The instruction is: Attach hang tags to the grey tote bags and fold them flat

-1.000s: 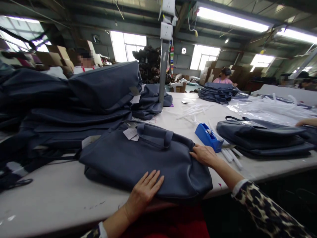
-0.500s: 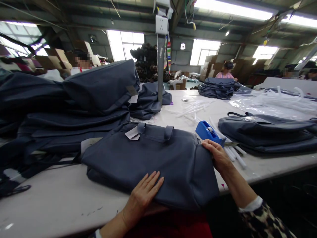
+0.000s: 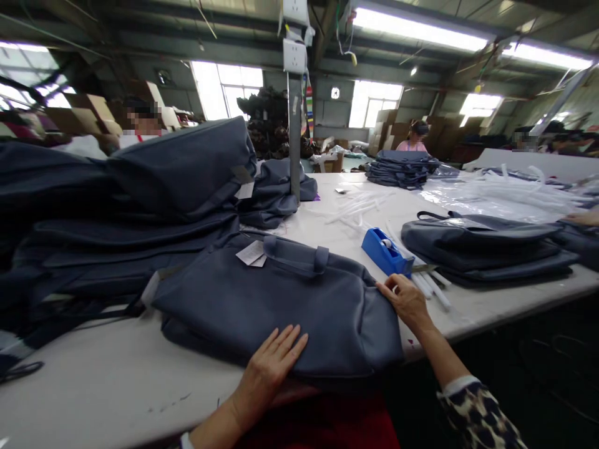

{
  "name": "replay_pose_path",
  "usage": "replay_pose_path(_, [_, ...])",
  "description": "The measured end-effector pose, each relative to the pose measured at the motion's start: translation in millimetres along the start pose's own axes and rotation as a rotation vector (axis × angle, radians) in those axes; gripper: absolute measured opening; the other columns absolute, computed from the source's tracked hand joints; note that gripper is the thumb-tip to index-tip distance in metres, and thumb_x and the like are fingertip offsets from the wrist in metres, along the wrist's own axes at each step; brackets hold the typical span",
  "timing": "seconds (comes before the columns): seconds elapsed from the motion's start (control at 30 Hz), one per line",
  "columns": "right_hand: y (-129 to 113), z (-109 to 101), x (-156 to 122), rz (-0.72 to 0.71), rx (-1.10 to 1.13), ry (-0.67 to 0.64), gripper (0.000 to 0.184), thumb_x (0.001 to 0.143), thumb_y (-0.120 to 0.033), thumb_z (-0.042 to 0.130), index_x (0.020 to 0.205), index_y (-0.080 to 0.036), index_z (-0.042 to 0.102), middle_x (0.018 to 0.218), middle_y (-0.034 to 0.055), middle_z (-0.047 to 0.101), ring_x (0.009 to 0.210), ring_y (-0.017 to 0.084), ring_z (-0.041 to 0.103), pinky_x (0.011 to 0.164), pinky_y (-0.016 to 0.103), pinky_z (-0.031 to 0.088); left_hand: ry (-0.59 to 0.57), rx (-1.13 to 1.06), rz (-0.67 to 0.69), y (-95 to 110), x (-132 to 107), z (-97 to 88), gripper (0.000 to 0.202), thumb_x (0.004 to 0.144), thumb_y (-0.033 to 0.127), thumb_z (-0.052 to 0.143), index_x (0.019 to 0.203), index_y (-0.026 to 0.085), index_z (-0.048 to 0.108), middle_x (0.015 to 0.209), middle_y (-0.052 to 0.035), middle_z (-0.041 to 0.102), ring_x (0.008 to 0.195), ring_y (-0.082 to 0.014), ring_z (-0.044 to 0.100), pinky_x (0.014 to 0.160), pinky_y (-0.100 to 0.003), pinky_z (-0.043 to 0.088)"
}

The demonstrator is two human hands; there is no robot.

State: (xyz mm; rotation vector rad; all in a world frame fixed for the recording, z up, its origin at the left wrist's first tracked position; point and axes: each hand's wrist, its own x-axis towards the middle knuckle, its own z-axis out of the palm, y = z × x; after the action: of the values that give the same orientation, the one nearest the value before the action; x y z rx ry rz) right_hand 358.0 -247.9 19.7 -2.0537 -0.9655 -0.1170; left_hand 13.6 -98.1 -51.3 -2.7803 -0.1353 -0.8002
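Observation:
A dark blue bag [image 3: 299,305] lies on its side at the table's front edge, its handle [image 3: 294,254] folded over the upper side. Paper tags [image 3: 253,253] rest beside the handle. My left hand [image 3: 271,368] presses flat on the bag's near side, fingers stretched out. At the right upper corner, my right hand [image 3: 406,300] pinches the bag's edge between thumb and fingers; what exactly lies in the pinch is too small to make out. Just beyond that hand stands a blue tape dispenser [image 3: 386,252].
Large dark blue bags [image 3: 178,168] are heaped at the left. More bags [image 3: 486,246] lie at the right, near white tubes [image 3: 435,290]. A grey post [image 3: 294,137] with sockets rises from the table [image 3: 116,380]. A person [image 3: 414,137] is behind a far stack [image 3: 402,168].
The view has shifted slightly to the right. My right hand's fingers have drawn into a pinch at the bag's corner, and the handle has flopped flatter. My left hand stays in place.

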Motion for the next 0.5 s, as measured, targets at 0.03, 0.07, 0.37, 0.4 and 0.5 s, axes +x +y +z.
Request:
replay_pose_path(0.03, [-9.9,-10.4,-6.3,-0.039,0.003,-0.011,0.043,0.079,-0.064,0.061,0.077,-0.022,0.062,0.081,0.0013,0.059,0.071,0.017,0.055,0.067,0.030,0.042,0.004,0.003,0.000,0.2,1.3,-1.4,0.052,0.098,0.009,0.029,0.146,0.020,0.045,0.144,-0.0070,0.055,0.131,-0.0192,0.054,0.108,-0.037,0.046])
replay_pose_path(0.07, [-20.6,-21.0,-15.3,-0.094,0.014,-0.054,0.039,0.082,-0.061,0.061,0.087,-0.022,0.064,0.091,0.0030,0.062,0.078,0.018,0.058,0.070,0.030,0.045,0.008,0.003,-0.003,0.5,2.7,-3.2,0.050,0.099,0.010,0.030,0.146,0.019,0.046,0.143,-0.0072,0.056,0.130,-0.0195,0.055,0.108,-0.037,0.047])
replay_pose_path(0.37, [-48.9,-29.4,-111.0,-0.753,-0.313,-0.226,0.043,0.088,-0.017,0.064,0.130,-0.022,0.058,0.121,0.0078,0.068,0.107,0.024,0.063,0.092,0.038,0.049,0.007,-0.020,-0.024,4.1,6.0,-6.6,0.047,0.099,0.012,0.030,0.142,0.017,0.050,0.141,-0.0087,0.058,0.128,-0.0215,0.057,0.105,-0.039,0.049])
replay_pose_path(0.4, [-41.0,-26.9,-108.6,-0.777,-0.340,-0.190,0.037,0.090,-0.014,0.060,0.126,-0.021,0.061,0.117,0.0070,0.070,0.104,0.023,0.064,0.090,0.038,0.049,0.002,-0.017,-0.037,6.5,8.9,-4.8,0.050,0.098,0.008,0.028,0.143,0.017,0.050,0.141,-0.0082,0.057,0.128,-0.0210,0.057,0.105,-0.039,0.049])
replay_pose_path(0.5, [-19.5,-36.3,-87.9,-0.708,-0.419,-0.139,0.030,0.090,-0.013,0.055,0.116,-0.023,0.066,0.110,0.0058,0.073,0.101,0.024,0.065,0.088,0.040,0.050,-0.065,-0.001,-0.095,20.8,29.5,2.5,0.054,0.095,0.004,0.031,0.144,0.017,0.048,0.142,-0.0085,0.057,0.127,-0.0217,0.058,0.103,-0.039,0.051])
